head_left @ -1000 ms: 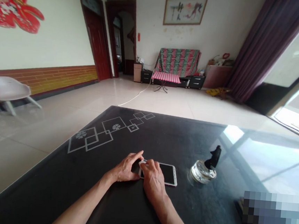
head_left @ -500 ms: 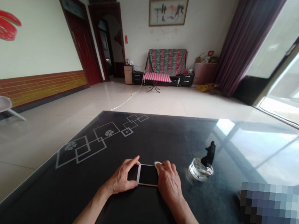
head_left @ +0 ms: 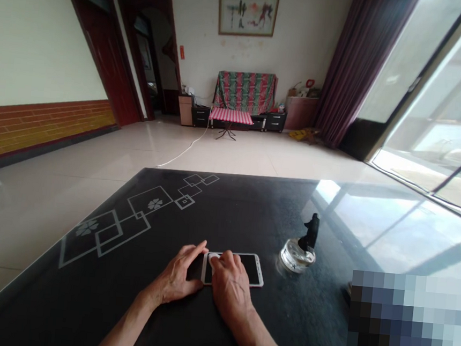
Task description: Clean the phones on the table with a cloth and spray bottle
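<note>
A smartphone [head_left: 255,271] with a pale frame and dark screen lies flat on the black table, long side running left to right. My left hand [head_left: 179,276] holds its left end, thumb at the near corner and fingers at the far one. Over the left half of the screen, my right hand [head_left: 232,286] is closed on a small white pad [head_left: 212,258] and presses it to the glass. Most of the pad is hidden under the fingers. To the right stands a clear round spray bottle [head_left: 296,256] with a black trigger head.
The glossy black table [head_left: 235,211] has grey square and flower patterns at left and window reflections at right. A blurred-out patch [head_left: 410,329] covers the near right corner. Beyond the floor stands a small table with a pink checked cover [head_left: 231,116].
My right hand has slid left along the screen with the white pad, from the phone's right end to its left half, uncovering the right end. The camera view has turned slightly right.
</note>
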